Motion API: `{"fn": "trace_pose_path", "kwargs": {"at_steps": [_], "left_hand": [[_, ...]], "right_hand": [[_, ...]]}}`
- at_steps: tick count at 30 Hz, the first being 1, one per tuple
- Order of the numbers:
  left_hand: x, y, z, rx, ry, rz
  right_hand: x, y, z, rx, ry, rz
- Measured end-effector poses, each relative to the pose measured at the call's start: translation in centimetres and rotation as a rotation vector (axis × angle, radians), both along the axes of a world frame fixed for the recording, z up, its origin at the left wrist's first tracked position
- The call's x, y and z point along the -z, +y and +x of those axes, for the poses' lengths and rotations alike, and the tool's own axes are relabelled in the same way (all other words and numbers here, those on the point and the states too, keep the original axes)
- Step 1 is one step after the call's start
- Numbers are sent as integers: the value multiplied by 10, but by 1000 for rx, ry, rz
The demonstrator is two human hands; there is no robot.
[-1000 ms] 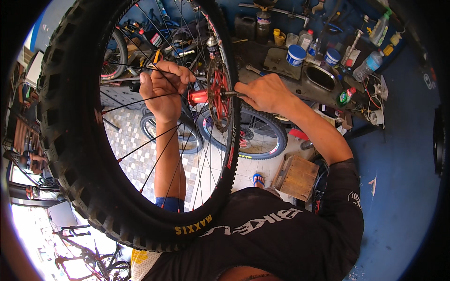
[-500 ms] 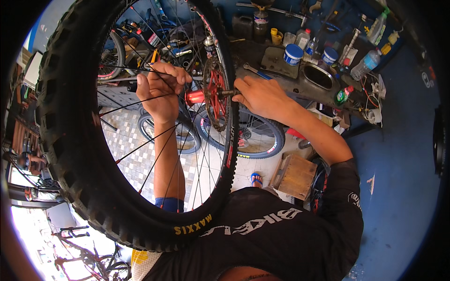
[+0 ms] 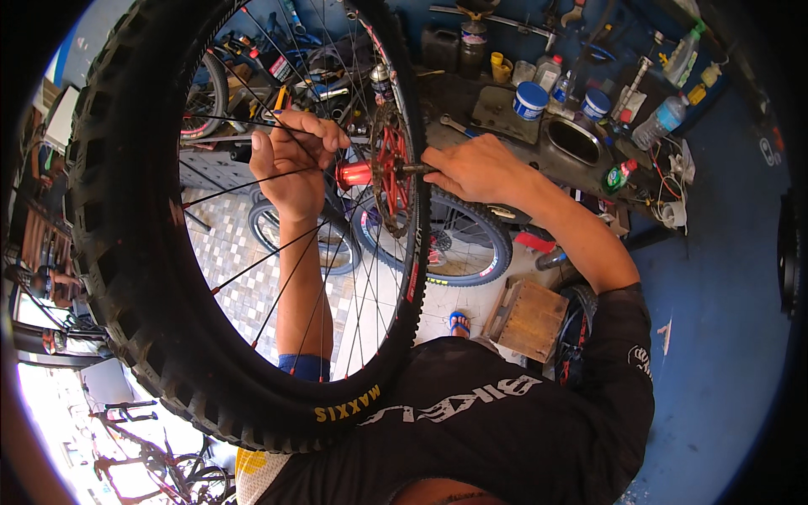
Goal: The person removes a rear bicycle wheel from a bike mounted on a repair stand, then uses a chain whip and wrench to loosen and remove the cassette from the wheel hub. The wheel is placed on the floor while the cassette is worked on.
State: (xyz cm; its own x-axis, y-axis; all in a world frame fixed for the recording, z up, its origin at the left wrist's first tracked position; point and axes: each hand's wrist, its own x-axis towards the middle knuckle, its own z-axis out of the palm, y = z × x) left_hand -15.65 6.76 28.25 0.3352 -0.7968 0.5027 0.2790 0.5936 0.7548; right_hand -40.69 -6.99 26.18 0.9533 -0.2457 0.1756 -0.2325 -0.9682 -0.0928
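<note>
A bicycle wheel with a thick knobby black tyre (image 3: 126, 278) stands upright before me, leaning close to my body. At its middle are a red hub (image 3: 355, 174) and a red-and-dark brake disc (image 3: 390, 168). A dark axle end (image 3: 412, 169) sticks out of the hub on the right. My right hand (image 3: 475, 171) pinches its tip between thumb and fingers. Seen through the spokes (image 3: 257, 257), my left hand (image 3: 293, 168) is beside the hub's left end, thumb stretched out and fingers loosely curled. I see nothing held in it.
A cluttered workbench (image 3: 497, 130) runs behind, with blue-and-white tubs (image 3: 529, 100), several bottles, a wrench (image 3: 459, 127) and an oval metal tray (image 3: 575, 140). Below are another bicycle wheel (image 3: 471, 244) and a wooden box (image 3: 528, 318). A blue wall (image 3: 715, 337) rises at the right.
My right fingers have shifted slightly on the axle end and look straighter. The left hand has barely moved. The view has shifted a little.
</note>
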Motion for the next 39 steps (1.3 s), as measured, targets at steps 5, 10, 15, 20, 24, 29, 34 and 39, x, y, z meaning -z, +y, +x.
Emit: {"fn": "trace_pose_path", "kwargs": {"at_steps": [5,10,15,20,24,29,34,39], "left_hand": [[-1,1,-2,-9,11,3],[1,2,2,4,0,6],[5,0,2,21,4,-28],[-9,2,3,-85,-67,-84],[-33,-4,10,179,-109,-151],[-47,-11,9,373,-154,-65],[-43,-9,2,166,-112,41],[-35,10,41,143,-20,-70]], "right_hand": [[4,-8,1,-55,-13,-3],[4,-9,1,-85,-37,-8],[8,-10,0,-83,-50,-51],[0,-3,-1,-94,-155,-116],[-4,8,8,-49,-165,-51],[-2,13,16,65,37,-5],[-15,-3,-1,159,153,87],[-2,-92,-141,574,-208,287]]}}
